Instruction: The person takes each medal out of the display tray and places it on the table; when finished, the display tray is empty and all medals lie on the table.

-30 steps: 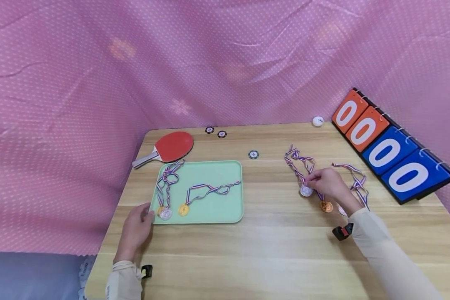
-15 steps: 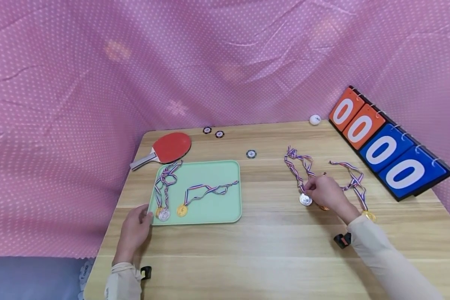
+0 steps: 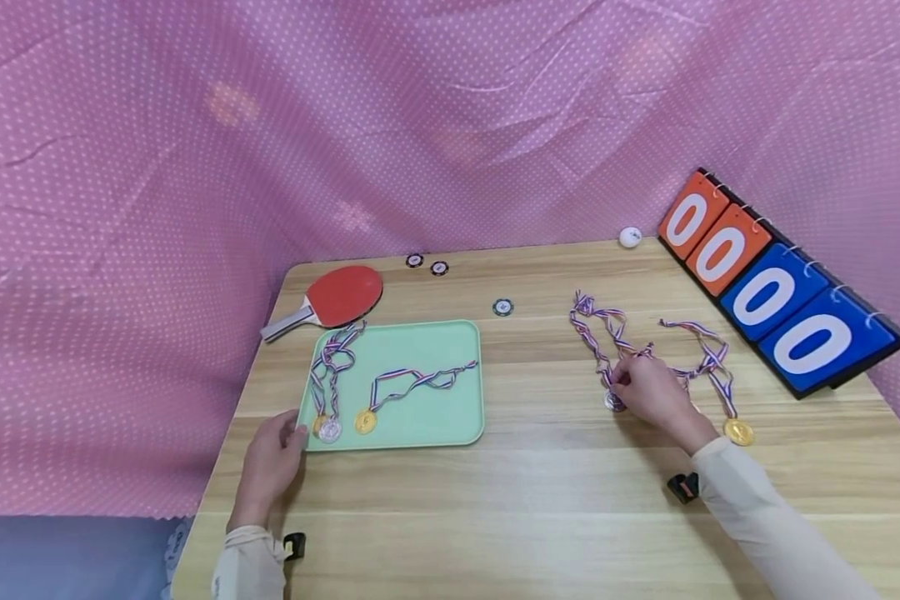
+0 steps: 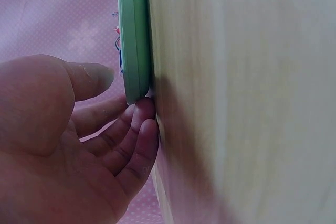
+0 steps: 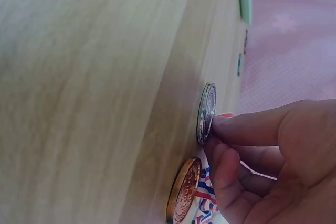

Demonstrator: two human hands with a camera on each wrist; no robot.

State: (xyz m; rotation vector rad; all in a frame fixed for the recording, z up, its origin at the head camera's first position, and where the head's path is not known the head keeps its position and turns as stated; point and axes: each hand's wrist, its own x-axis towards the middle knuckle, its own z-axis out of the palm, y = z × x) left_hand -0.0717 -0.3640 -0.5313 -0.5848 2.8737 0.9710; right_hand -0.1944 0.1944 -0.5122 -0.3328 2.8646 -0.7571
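Observation:
In the head view my right hand (image 3: 651,393) is at a silver medal (image 3: 612,401) on the table's right side. The right wrist view shows its thumb and a finger pinching the medal's rim near the striped ribbon. A bronze medal (image 5: 185,192) lies beside it, mostly hidden from the head camera by the hand. My left hand (image 3: 268,465) rests at the near left corner of the green tray (image 3: 435,417); its fingertips touch the corner, with the thumb just off the rim. Inside the tray are a silver medal (image 3: 330,429) and two gold medals (image 3: 366,421).
A gold medal (image 3: 738,432) lies by the right forearm. Behind the tray is a red table tennis bat (image 3: 345,296). Several chips (image 3: 503,307) and a white ball (image 3: 630,237) are farther back. A flip scoreboard (image 3: 783,292) stands at the right; a pink curtain (image 3: 450,125) hangs behind.
My right hand has come slightly nearer the table's front, and its fingers now cover more of the silver medal. The gold medal near the forearm has come into full view. My left hand stays put.

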